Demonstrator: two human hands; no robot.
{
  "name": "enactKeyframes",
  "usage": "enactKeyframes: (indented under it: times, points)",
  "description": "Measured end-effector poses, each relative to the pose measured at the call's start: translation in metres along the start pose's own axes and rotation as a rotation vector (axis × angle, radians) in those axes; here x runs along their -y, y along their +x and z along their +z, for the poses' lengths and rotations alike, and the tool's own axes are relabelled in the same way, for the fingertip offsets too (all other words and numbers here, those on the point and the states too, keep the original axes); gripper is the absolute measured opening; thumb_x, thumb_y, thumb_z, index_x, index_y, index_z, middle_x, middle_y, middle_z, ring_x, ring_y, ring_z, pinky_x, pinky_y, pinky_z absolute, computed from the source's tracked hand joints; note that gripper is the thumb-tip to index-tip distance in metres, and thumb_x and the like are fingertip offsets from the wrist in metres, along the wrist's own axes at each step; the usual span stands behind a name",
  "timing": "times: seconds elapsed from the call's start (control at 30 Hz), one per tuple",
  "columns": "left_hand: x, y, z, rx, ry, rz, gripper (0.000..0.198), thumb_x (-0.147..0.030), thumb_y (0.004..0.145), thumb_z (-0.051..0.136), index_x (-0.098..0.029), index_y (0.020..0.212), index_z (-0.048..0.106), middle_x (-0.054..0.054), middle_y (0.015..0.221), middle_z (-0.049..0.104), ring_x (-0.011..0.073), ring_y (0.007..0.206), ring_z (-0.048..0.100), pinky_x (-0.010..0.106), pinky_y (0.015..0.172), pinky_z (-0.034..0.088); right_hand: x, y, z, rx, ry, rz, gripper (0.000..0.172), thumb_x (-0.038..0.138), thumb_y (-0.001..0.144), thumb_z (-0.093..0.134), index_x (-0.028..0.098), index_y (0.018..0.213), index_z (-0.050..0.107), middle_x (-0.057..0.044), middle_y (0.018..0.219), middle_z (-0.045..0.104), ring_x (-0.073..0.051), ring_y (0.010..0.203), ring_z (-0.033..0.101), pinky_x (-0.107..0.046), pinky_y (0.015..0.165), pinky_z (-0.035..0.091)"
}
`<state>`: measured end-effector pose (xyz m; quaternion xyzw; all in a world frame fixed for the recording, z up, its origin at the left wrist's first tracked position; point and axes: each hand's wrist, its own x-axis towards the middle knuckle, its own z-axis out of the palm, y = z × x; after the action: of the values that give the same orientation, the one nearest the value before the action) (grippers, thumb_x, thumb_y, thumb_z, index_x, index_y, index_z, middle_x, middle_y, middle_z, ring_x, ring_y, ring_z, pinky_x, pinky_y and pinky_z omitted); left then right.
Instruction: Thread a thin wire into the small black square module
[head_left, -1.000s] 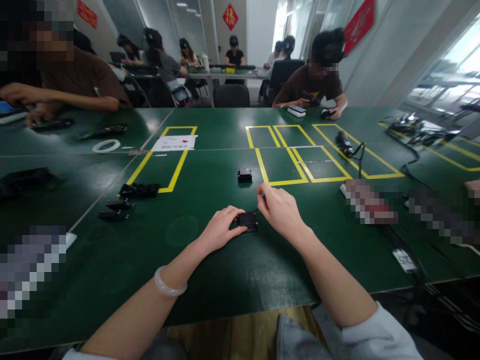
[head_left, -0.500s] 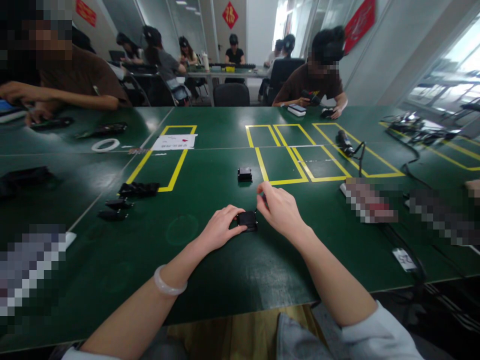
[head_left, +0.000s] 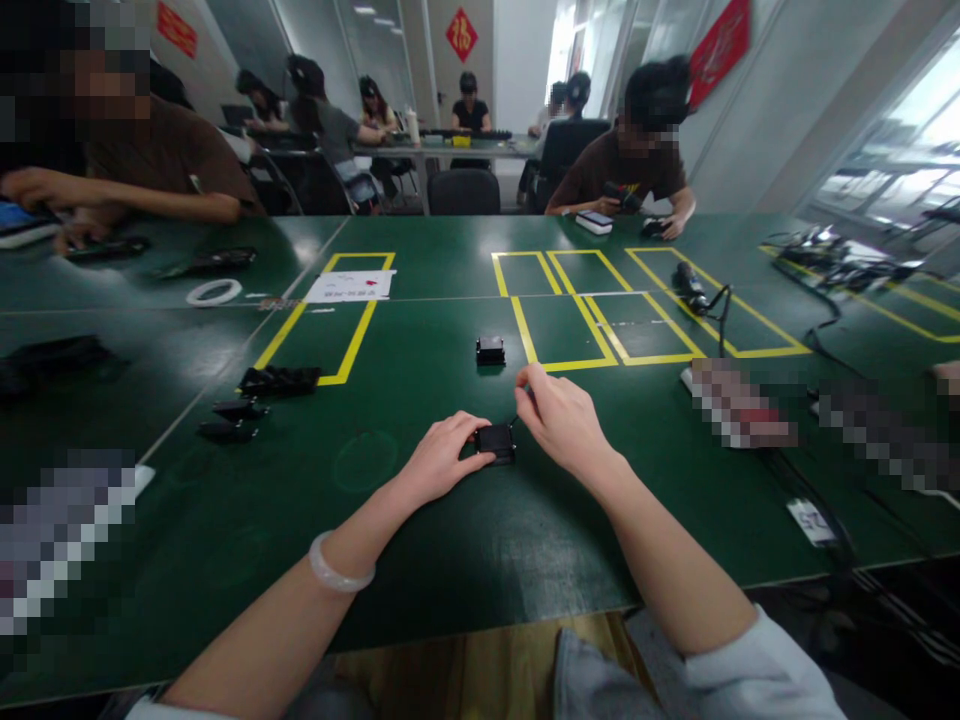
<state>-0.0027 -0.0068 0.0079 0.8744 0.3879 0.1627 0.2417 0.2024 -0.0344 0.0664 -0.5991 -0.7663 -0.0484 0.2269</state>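
Note:
A small black rectangular block (head_left: 495, 441) lies on the green table, with small shiny bits at its edges. My left hand (head_left: 448, 449) grips its left side, thumb along the near edge and fingers at the far left corner. At the block's upper right corner, my right hand (head_left: 559, 415) is closed on a thin dark rod-like tool (head_left: 514, 421). The tool's tip meets the block there; most of the tool is hidden by the fingers. Just beyond, a second black block (head_left: 490, 350) stands apart from both hands.
Several black parts (head_left: 279, 380) sit to the left, near a paper sheet (head_left: 351, 285) and a roll of white tape (head_left: 214, 292). Yellow tape outlines mark the table (head_left: 420, 560). A corded black device (head_left: 688, 287) and cables lie right. Other people sit across and at left.
Both hands and the block stay in almost the same place. The thin tool's angle at the block's corner has shifted slightly, and the view has moved a little.

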Motion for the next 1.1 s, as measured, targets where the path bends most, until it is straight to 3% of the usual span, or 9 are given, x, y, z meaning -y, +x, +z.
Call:
enactKeyframes:
  times: [0.13, 0.33, 0.53, 0.77, 0.97, 1.1]
  points:
    - [-0.0017, 0.0007, -0.0009, 0.007, 0.006, -0.011, 0.032, -0.039, 0.088, 0.060, -0.022, 0.115, 0.058, 0.006, 0.113, 0.060, 0.0240, 0.103, 0.058, 0.037, 0.089, 0.045, -0.0009, 0.0001, 0.0008, 0.023, -0.033, 0.001, 0.028, 0.036, 0.099, 0.032, 0.020, 0.095, 0.054, -0.002, 0.074, 0.066, -0.016, 0.064, 0.057, -0.027, 0.065, 0.032]
    - [-0.0025, 0.0009, -0.0017, 0.009, 0.017, -0.021, 0.033, -0.040, 0.088, 0.060, -0.021, 0.115, 0.058, 0.007, 0.111, 0.060, 0.0242, 0.101, 0.058, 0.038, 0.089, 0.045, 0.0002, 0.0001, -0.0001, -0.020, 0.022, -0.005, 0.016, 0.024, 0.092, 0.039, 0.019, 0.100, 0.052, -0.001, 0.075, 0.066, -0.015, 0.065, 0.058, -0.026, 0.065, 0.033]
    - [-0.0017, 0.0005, -0.0010, 0.000, -0.009, -0.015, 0.033, -0.040, 0.088, 0.060, -0.022, 0.115, 0.058, 0.006, 0.111, 0.060, 0.0238, 0.101, 0.058, 0.038, 0.089, 0.045, -0.0021, 0.0004, 0.0027, -0.008, -0.013, 0.003, 0.027, 0.039, 0.098, 0.034, 0.021, 0.093, 0.053, -0.002, 0.075, 0.067, -0.016, 0.064, 0.057, -0.027, 0.065, 0.032]
    - [-0.0028, 0.0005, -0.0018, 0.003, 0.009, -0.007, 0.033, -0.041, 0.089, 0.059, -0.021, 0.115, 0.058, 0.007, 0.111, 0.060, 0.0241, 0.102, 0.058, 0.038, 0.089, 0.045, -0.0012, -0.0001, 0.0022, -0.030, 0.016, -0.004, 0.017, 0.026, 0.094, 0.036, 0.020, 0.097, 0.052, -0.001, 0.074, 0.066, -0.015, 0.064, 0.057, -0.026, 0.065, 0.032]
    - [-0.0021, 0.0009, -0.0017, 0.006, 0.005, -0.010, 0.034, -0.042, 0.089, 0.058, -0.021, 0.115, 0.058, 0.007, 0.111, 0.060, 0.0240, 0.100, 0.059, 0.038, 0.089, 0.046, -0.0007, 0.0002, 0.0011, 0.005, -0.009, 0.005, 0.027, 0.038, 0.099, 0.033, 0.020, 0.093, 0.054, -0.002, 0.074, 0.067, -0.016, 0.065, 0.058, -0.027, 0.065, 0.032]
    - [-0.0013, 0.0012, -0.0013, 0.009, -0.005, -0.007, 0.034, -0.042, 0.088, 0.059, -0.021, 0.115, 0.059, 0.007, 0.109, 0.060, 0.0235, 0.099, 0.059, 0.038, 0.088, 0.046, -0.0005, 0.0014, 0.0024, 0.012, -0.021, 0.006, 0.024, 0.032, 0.098, 0.033, 0.020, 0.097, 0.053, -0.002, 0.075, 0.067, -0.015, 0.064, 0.058, -0.027, 0.065, 0.033]
